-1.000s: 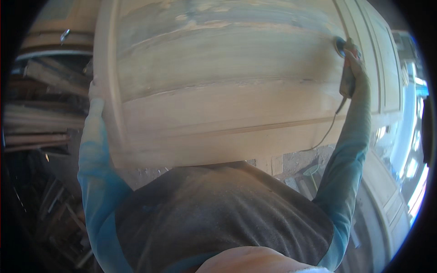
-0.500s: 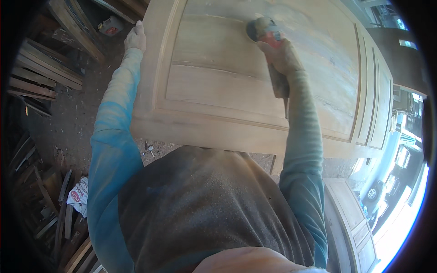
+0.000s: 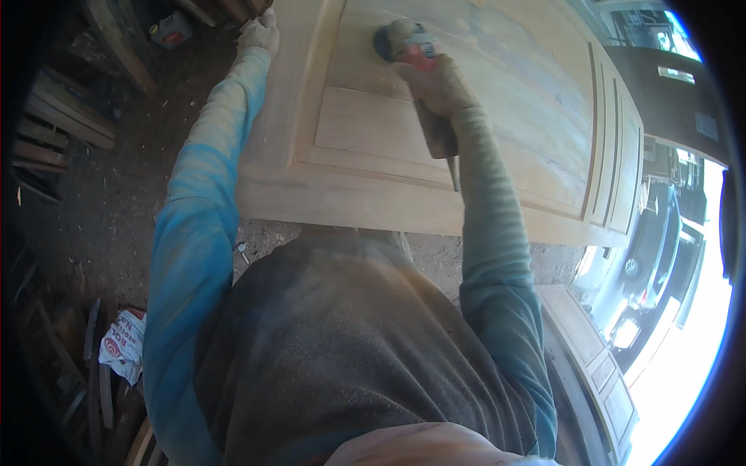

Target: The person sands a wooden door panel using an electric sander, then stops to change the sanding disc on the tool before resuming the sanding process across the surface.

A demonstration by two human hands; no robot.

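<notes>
A large pale wooden door (image 3: 373,203) with framed, recessed panels lies flat in front of me. My right hand (image 3: 443,84) is wrapped round the body of an angle grinder (image 3: 420,48) with a red and dark housing. Its round disc (image 3: 382,44) rests against the door's big panel, near that panel's left side; the disc's underside is hidden. A cord trails from the tool's rear end towards my forearm. At the far left edge of the door, my left hand (image 3: 259,33) grips with curled fingers. Pale dust coats both sleeves and my dark apron.
Wooden boards (image 3: 66,109) lean along the left, with a plastic jug (image 3: 171,29) behind them. A white printed bag (image 3: 123,346) lies among scrap wood at lower left. Another panelled door (image 3: 587,342) stands at right, and a parked vehicle (image 3: 653,248) is beyond it.
The grinder has slid leftwards across the panel in my right hand. My left hand keeps about the same place on the door's edge. The whole view has shifted slightly.
</notes>
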